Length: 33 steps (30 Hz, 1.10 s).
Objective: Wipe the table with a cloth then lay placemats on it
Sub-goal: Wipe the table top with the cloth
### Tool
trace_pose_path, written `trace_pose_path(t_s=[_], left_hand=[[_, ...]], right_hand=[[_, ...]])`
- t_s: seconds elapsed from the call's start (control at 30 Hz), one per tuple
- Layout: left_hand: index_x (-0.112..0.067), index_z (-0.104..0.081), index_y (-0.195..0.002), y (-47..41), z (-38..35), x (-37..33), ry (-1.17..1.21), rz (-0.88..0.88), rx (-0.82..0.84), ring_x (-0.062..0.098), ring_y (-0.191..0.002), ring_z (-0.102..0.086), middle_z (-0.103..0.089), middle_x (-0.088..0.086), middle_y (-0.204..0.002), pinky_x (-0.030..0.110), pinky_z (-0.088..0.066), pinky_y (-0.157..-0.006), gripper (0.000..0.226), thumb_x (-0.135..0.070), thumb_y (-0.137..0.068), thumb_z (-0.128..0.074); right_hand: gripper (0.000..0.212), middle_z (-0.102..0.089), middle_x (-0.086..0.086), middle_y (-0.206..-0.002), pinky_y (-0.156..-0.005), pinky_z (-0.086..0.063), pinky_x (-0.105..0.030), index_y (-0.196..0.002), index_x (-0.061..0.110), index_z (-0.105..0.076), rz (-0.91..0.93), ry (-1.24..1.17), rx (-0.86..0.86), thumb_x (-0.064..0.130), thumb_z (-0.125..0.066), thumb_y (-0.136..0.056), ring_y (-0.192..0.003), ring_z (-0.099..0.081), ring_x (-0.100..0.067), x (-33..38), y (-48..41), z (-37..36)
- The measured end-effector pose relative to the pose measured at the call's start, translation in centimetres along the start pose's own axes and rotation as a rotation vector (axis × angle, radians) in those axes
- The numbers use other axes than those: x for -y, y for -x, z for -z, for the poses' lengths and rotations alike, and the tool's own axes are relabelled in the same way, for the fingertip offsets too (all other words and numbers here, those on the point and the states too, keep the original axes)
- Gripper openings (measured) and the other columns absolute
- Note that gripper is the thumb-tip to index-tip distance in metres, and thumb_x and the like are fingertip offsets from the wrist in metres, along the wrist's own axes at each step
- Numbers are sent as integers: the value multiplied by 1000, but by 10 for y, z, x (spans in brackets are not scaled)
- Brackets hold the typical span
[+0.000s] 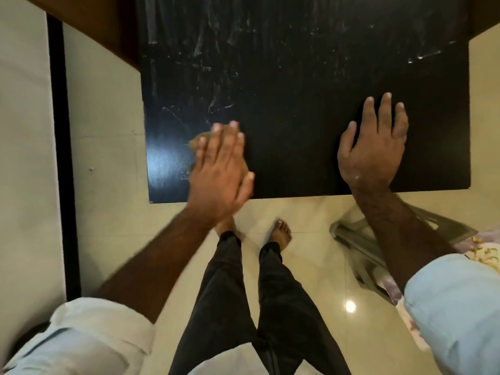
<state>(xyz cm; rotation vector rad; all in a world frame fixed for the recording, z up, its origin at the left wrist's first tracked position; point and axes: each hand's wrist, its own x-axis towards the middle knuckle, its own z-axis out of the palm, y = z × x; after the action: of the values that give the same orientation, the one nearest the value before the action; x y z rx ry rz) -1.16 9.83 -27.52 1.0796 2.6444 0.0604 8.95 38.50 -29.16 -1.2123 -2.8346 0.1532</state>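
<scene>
The cloth (197, 140) lay at the lower left of the black table (297, 77), almost wholly hidden under the left hand (220, 171). Only a tan-brown edge showed past the fingertips, toward the frame's left. That hand was flat, its fingers together and extended, pressing the cloth down against the tabletop rather than closing round it — a palm press, not a pinch. The hand was slightly blurred, so the exact fold of the cloth underneath could not be told.

The right hand (374, 143) rested palm-down on the table at the right of the frame, fingers spread apart and holding nothing; it looked like a brace.

Judging by how small it bunched under the palm, the cloth was probably soft, light and limp. It would likely crumple or slide out if pushed only from one edge, so the sensible hold was the one seen here: weight spread over its middle with a flat palm. The tabletop looked glossy and smooth, with pale smears across its upper part, so the cloth should glide easily over it.

No placemats were in view — the wiping stage seemed unfinished. A grey plastic chair (359, 239) stood on the tiled floor (311, 212) at the lower right.
</scene>
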Motion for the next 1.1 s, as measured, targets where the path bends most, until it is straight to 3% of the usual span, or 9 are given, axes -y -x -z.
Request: trace_pose_path(t_s=[0.1,0.23,0.33,0.4,0.47,0.63,0.73,0.97,1.1], left_hand=[[-12,-8,-177,-17,12,44,-31,115,-5,38,-171,7,4,10,-186,64,-4,-136,85,-62,-111,-28],[-11,-11,-177,-79,25,21,9,172,-56,36,-172,3,1,12,-186,62,-8,-137,89,-68,-111,-26],[-9,-15,-176,-92,22,-34,40,13,-67,36,-172,-1,-3,15,-185,60,-12,-137,86,-65,-111,-26],[-9,-14,-176,-71,13,-69,20,-172,-37,36,-172,0,-1,15,-185,59,-12,-136,83,-61,-113,-27],[-11,-9,-177,-37,3,-72,11,-237,-6,35,-172,4,3,13,-186,59,-10,-136,82,-58,-113,-29],[-7,-1,-176,20,-2,35,42,135,-8,40,-171,10,11,18,-184,63,-6,-136,89,-56,-108,-33],[-7,-1,-176,13,13,92,11,215,7,38,-171,10,10,19,-184,59,-6,-138,88,-58,-108,-24],[-7,-6,-176,-88,35,72,43,148,-43,35,-172,2,1,18,-185,55,-6,-139,89,-59,-109,-34],[-7,-9,-176,-80,28,5,24,-129,-2,37,-171,1,0,19,-185,59,-8,-138,90,-59,-108,-38]], right_hand=[[64,-27,-9,-182,-133,-26,-56,-172,20,-35,-7,9,-17,49,-32,-114,-168,-20,-36,2,1,-1],[64,-26,-9,-182,-132,-26,-56,-172,20,-35,-13,14,-18,48,-31,-115,-168,-20,-36,2,1,0],[64,-26,-8,-182,-133,-25,-56,-172,20,-34,-9,4,-8,49,-31,-115,-169,-19,-35,2,0,2],[64,-27,-8,-182,-134,-25,-56,-172,20,-35,0,-8,-16,49,-33,-115,-168,-20,-35,1,1,3],[63,-28,-8,-181,-134,-23,-54,-171,20,-36,10,-11,-19,49,-32,-115,-168,-21,-35,0,1,3],[64,-27,-9,-181,-135,-21,-53,-172,19,-35,7,-9,-6,49,-32,-115,-168,-19,-35,2,2,2],[63,-28,-10,-181,-135,-21,-54,-171,18,-36,6,-15,-26,47,-32,-116,-168,-21,-36,3,2,2],[62,-29,-10,-180,-134,-24,-58,-170,19,-36,0,-13,-32,47,-34,-115,-167,-22,-37,2,2,-2],[63,-29,-11,-180,-134,-24,-59,-170,18,-36,1,-20,-19,47,-34,-115,-167,-22,-38,3,2,0]])
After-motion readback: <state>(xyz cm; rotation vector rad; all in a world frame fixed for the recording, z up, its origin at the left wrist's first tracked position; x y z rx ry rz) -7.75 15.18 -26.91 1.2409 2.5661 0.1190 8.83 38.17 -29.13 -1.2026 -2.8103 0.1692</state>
